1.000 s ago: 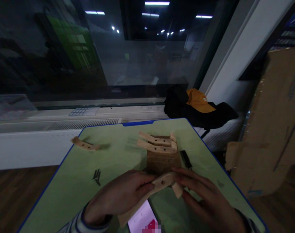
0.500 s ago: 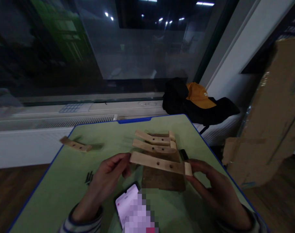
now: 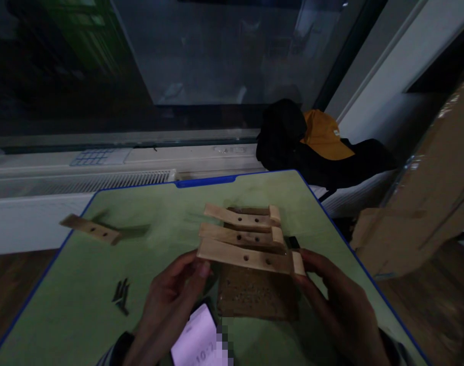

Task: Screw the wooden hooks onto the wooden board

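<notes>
My left hand (image 3: pixel 171 300) and my right hand (image 3: pixel 335 300) pinch the two ends of a pale wooden hook strip (image 3: pixel 247 257) with two holes. They hold it flat across a dark brown board (image 3: pixel 255 297), just in front of two like strips (image 3: pixel 241 226) lying on that board. Everything rests on a green table (image 3: pixel 159 244) with a blue edge.
A fourth wooden strip (image 3: pixel 90 229) lies at the table's far left. Several dark screws (image 3: pixel 121 296) lie left of my left hand. A lit phone (image 3: pixel 196 343) sits near the front edge. A black bag with an orange cap (image 3: pixel 325 140) sits behind; cardboard boxes (image 3: pixel 434 188) stand right.
A second ago both hands held the strip low and tilted near the front edge. They have lifted it, turned it level and set it across the board behind the other strips.
</notes>
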Action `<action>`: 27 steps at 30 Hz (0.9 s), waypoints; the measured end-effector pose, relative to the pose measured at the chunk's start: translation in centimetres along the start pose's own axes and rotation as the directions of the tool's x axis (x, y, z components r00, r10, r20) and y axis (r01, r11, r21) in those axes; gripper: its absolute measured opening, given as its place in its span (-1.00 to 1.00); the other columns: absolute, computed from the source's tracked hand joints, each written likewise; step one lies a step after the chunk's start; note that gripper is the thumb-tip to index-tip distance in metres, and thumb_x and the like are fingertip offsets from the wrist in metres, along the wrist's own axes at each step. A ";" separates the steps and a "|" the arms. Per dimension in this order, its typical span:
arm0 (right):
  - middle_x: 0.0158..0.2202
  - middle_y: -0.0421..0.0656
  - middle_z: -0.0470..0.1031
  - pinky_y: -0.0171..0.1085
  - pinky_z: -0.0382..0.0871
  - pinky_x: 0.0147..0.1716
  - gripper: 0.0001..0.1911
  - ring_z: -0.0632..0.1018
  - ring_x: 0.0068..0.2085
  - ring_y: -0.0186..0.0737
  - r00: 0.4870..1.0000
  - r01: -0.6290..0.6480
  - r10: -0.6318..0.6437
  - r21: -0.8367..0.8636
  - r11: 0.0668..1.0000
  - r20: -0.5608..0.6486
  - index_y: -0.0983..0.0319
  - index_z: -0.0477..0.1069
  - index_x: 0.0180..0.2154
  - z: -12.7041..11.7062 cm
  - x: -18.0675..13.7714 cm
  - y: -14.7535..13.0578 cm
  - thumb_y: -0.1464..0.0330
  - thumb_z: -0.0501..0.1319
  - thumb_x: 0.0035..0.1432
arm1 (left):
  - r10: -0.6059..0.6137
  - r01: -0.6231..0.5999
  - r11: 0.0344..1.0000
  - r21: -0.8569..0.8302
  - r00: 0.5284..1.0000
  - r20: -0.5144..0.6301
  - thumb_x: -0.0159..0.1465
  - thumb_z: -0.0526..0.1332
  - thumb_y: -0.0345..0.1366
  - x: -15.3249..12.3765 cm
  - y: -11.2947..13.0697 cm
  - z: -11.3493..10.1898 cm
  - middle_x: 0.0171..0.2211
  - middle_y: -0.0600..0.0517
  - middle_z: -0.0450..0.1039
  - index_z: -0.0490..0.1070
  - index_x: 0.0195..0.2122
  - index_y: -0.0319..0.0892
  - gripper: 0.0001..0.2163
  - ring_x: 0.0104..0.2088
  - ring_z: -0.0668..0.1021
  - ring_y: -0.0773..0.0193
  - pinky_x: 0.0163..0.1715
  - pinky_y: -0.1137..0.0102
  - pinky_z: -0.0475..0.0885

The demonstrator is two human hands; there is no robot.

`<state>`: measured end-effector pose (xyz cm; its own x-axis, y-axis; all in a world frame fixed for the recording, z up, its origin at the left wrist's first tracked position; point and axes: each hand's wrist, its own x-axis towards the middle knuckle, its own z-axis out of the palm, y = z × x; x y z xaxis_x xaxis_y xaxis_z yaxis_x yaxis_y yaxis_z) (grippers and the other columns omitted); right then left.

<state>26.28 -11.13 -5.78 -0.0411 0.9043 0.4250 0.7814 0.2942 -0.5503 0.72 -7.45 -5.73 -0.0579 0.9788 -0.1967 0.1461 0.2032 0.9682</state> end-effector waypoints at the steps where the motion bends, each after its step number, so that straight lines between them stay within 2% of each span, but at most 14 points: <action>1: -0.18 -0.13 0.55 -0.36 0.51 -0.26 -0.71 0.59 -0.22 -0.24 1.000 0.011 -0.011 -0.021 1.000 0.010 0.16 0.31 -0.04 0.0 0.0 0.0 0.31 0.14 0.18 | 0.000 0.000 1.000 -0.003 1.000 0.004 0.09 0.29 -0.18 -0.1 -0.1 0.1 -0.38 0.05 0.54 0.50 -0.30 -0.10 -0.83 -0.35 0.53 0.31 -0.34 0.52 0.44; 5: -0.15 -0.13 0.54 -0.38 0.50 -0.21 -0.70 0.58 -0.18 -0.25 0.998 0.064 -0.061 -0.111 0.992 0.035 0.16 0.27 -0.01 0.3 -0.3 0.1 0.30 0.10 0.20 | 0.003 -0.002 0.999 -0.035 1.000 0.025 0.03 0.34 -0.21 -0.3 -0.7 0.3 -0.32 0.06 0.55 0.49 -0.27 -0.07 -0.78 -0.28 0.55 0.25 -0.26 0.47 0.46; 8: -0.15 -0.09 0.55 -0.38 0.50 -0.22 -0.70 0.59 -0.20 -0.25 0.993 0.118 -0.114 -0.174 0.978 0.032 0.19 0.26 -0.01 0.4 -0.6 0.1 0.31 0.07 0.22 | -0.068 0.062 0.995 -0.080 0.996 -0.065 -0.06 0.39 -0.22 -0.3 -0.8 0.5 -0.27 0.06 0.56 0.48 -0.20 -0.03 -0.65 -0.22 0.56 0.17 -0.22 0.39 0.49; 10: -0.14 -0.09 0.54 -0.38 0.50 -0.23 -0.68 0.59 -0.20 -0.24 0.990 0.141 -0.134 -0.180 0.973 0.054 0.18 0.25 0.02 0.4 -0.7 0.1 0.32 0.07 0.22 | -0.121 0.113 0.990 -0.079 0.987 -0.107 -0.07 0.40 -0.21 -0.1 -0.6 0.7 -0.30 0.05 0.57 0.50 -0.22 -0.05 -0.66 -0.23 0.57 0.13 -0.24 0.35 0.51; 16: -0.09 -0.12 0.51 -0.37 0.48 -0.18 -0.61 0.56 -0.13 -0.25 0.989 0.109 -0.095 -0.128 0.986 0.112 0.15 0.22 0.07 0.5 -0.9 0.3 0.33 0.11 0.19 | -0.140 0.134 0.989 -0.054 0.983 -0.120 -0.08 0.40 -0.17 0.2 -0.4 0.8 -0.38 0.03 0.58 0.51 -0.29 -0.08 -0.70 -0.26 0.58 0.08 -0.31 0.32 0.53; 23: -0.06 -0.10 0.49 -0.38 0.46 -0.14 -0.58 0.54 -0.09 -0.26 0.986 0.089 -0.070 -0.127 0.988 0.149 0.17 0.20 0.10 0.4 -1.2 0.3 0.34 0.12 0.19 | -0.148 0.151 0.988 0.014 0.980 -0.137 -0.04 0.36 -0.15 0.0 -0.2 0.9 -0.34 0.07 0.57 0.49 -0.31 -0.04 -0.75 -0.25 0.58 0.11 -0.26 0.33 0.53; 27: -0.07 -0.10 0.50 -0.40 0.46 -0.15 -0.61 0.55 -0.12 -0.28 0.985 0.092 -0.068 -0.144 0.985 0.159 0.17 0.20 0.09 0.5 -1.2 0.2 0.32 0.08 0.21 | -0.176 0.177 0.984 -0.002 0.979 -0.106 -0.05 0.38 -0.18 0.0 -0.3 0.7 -0.32 0.06 0.58 0.49 -0.28 -0.03 -0.73 -0.29 0.59 0.11 -0.30 0.32 0.55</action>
<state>26.18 -12.01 -6.80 -0.1928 0.9197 0.3421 0.8556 0.3282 -0.4002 1.38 -7.45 -6.13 -0.1866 0.9192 -0.3468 0.1312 0.3731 0.9185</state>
